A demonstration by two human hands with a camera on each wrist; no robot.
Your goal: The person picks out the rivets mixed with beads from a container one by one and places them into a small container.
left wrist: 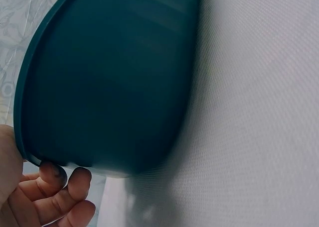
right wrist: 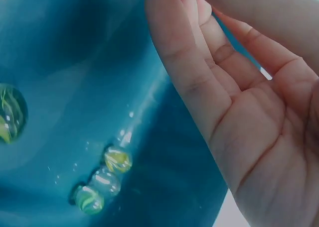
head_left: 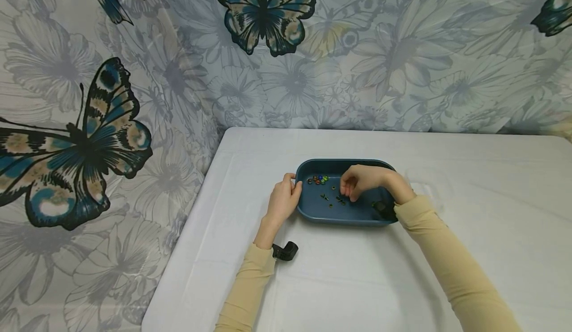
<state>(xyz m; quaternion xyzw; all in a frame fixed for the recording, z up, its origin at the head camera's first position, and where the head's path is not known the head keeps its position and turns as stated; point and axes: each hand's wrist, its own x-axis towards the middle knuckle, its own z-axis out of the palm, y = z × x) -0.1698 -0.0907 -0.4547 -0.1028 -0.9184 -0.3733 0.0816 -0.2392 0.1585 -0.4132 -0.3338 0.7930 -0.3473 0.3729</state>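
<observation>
A dark blue rectangular tray point(head_left: 357, 215) holds small glass marbles. Amber, blue and green marbles point(head_left: 318, 179) cluster in its far left part, and green ones point(head_left: 340, 200) lie scattered nearer the middle. My left hand point(head_left: 282, 198) grips the tray's left end by the rim, with curled fingers point(left wrist: 75, 187) against it in the left wrist view. Over the tray's middle hovers my right hand point(head_left: 366, 179), fingers bent downward. Its fingertips are cut off in the right wrist view, so whether they pinch a marble is hidden. Clear marbles with yellow and green swirls point(right wrist: 117, 160) show below that hand.
The tray rests on a white-covered table point(head_left: 339, 282). A cloth with butterflies and flowers point(head_left: 286, 84) hangs behind the table and along its left side. A black wrist camera point(head_left: 288, 251) sticks out from the left wrist; another dark one point(head_left: 383, 210) sits under the right wrist, over the tray.
</observation>
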